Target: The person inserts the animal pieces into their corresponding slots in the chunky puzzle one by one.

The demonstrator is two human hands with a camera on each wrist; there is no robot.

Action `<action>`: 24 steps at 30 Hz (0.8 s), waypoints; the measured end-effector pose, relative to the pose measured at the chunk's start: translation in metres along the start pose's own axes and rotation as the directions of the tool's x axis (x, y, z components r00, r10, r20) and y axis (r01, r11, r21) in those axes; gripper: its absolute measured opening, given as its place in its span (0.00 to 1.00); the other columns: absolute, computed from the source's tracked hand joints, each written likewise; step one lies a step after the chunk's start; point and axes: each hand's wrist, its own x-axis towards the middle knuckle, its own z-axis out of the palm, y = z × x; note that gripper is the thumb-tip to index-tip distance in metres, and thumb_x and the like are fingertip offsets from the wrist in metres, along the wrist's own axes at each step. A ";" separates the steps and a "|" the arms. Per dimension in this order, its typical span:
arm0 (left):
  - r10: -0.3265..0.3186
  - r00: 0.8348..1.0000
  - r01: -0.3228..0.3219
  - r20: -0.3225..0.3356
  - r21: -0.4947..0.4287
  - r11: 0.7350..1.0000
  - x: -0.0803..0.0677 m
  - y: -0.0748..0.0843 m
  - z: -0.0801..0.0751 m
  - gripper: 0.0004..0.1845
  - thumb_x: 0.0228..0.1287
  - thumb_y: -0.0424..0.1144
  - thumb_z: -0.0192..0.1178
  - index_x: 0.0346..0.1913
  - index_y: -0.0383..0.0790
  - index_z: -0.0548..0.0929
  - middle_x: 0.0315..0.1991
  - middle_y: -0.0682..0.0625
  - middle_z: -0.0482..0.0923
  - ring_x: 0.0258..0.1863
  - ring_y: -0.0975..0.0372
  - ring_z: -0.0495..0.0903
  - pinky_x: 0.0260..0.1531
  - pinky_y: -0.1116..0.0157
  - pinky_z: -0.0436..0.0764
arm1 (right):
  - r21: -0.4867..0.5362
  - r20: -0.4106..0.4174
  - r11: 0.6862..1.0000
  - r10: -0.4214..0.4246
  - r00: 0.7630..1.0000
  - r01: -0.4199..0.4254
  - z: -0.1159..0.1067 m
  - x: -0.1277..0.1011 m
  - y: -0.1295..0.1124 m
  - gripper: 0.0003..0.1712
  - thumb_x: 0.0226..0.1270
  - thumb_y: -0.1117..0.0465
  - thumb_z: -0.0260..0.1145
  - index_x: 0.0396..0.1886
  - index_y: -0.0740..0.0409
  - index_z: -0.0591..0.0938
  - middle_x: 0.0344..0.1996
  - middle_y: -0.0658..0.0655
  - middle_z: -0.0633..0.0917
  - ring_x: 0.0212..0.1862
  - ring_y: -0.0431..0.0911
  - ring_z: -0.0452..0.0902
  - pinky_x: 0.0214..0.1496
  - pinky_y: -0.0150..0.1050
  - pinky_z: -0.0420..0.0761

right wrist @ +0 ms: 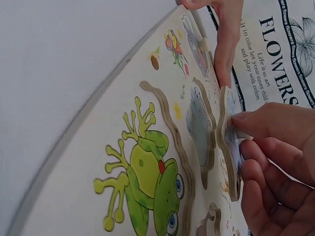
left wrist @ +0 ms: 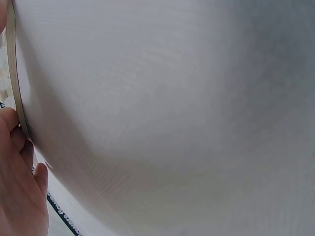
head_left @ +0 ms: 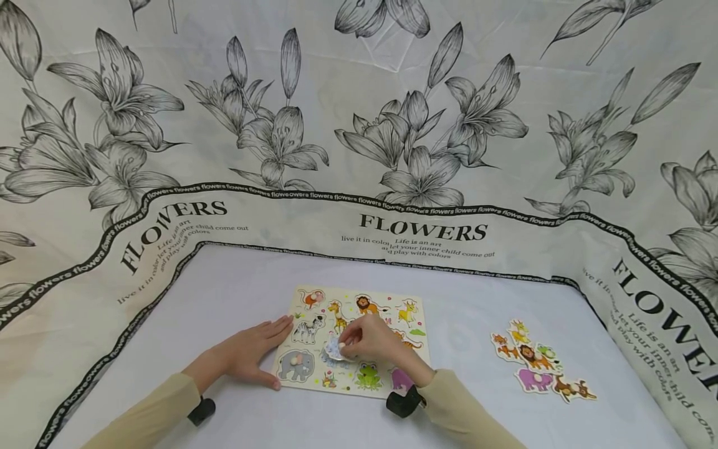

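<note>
A pale wooden animal puzzle board (head_left: 339, 293) lies on the white table. My right hand (head_left: 376, 340) pinches a light-blue puzzle piece (right wrist: 229, 147) by its small knob. The piece is tilted just above a blue-printed recess (right wrist: 199, 123); its animal cannot be made out. My left hand (head_left: 249, 349) rests at the board's left edge, fingers extended and thumb near the lower-left corner. In the left wrist view, its fingers touch the board's side (left wrist: 14, 73). Knobbed elephant (head_left: 295, 366) and zebra (head_left: 307, 329) pieces are near it. The printed frog (right wrist: 157, 187) shows within an unfilled recess.
Right of the board lies a loose cluster of pieces: a lion (head_left: 535, 357), a purple hippo (head_left: 533, 379), a frog (head_left: 546, 350), a goat (head_left: 519, 330), an orange animal (head_left: 505, 347) and a brown one (head_left: 574, 388). Flower-printed cloth (head_left: 415, 174) surrounds the table.
</note>
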 end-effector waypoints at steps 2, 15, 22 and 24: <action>-0.002 1.000 0.002 -0.001 0.001 1.000 0.000 0.000 0.001 0.61 0.47 0.75 0.57 0.74 0.35 0.54 0.77 0.43 0.48 0.76 0.51 0.52 0.72 0.52 0.61 | 0.013 0.008 1.000 0.005 1.000 -0.005 0.002 0.001 0.000 0.04 0.51 0.64 0.73 0.28 0.54 0.88 0.20 0.45 0.83 0.23 0.34 0.74 0.25 0.25 0.76; -0.009 1.000 0.009 0.004 -0.009 1.000 0.000 0.000 0.001 0.61 0.47 0.75 0.57 0.75 0.35 0.54 0.77 0.43 0.48 0.76 0.51 0.52 0.72 0.51 0.61 | 0.001 0.016 1.000 0.002 1.000 -0.002 0.010 0.002 0.003 0.03 0.52 0.62 0.75 0.28 0.54 0.88 0.20 0.46 0.84 0.22 0.33 0.74 0.25 0.25 0.75; -0.014 1.000 0.014 0.005 -0.012 1.000 0.000 0.001 0.001 0.61 0.47 0.75 0.58 0.75 0.35 0.54 0.77 0.43 0.48 0.76 0.51 0.52 0.72 0.51 0.61 | 0.016 0.026 1.000 0.003 1.000 -0.004 0.012 0.002 0.001 0.03 0.52 0.64 0.75 0.28 0.55 0.88 0.20 0.47 0.84 0.22 0.34 0.74 0.25 0.25 0.75; -0.013 1.000 0.013 0.004 -0.012 1.000 -0.001 0.001 0.001 0.61 0.47 0.75 0.58 0.74 0.35 0.54 0.77 0.43 0.48 0.76 0.51 0.52 0.72 0.51 0.61 | 0.019 0.028 1.000 0.003 1.000 -0.004 0.012 0.002 0.001 0.03 0.52 0.63 0.75 0.27 0.54 0.88 0.20 0.47 0.84 0.22 0.34 0.74 0.25 0.25 0.75</action>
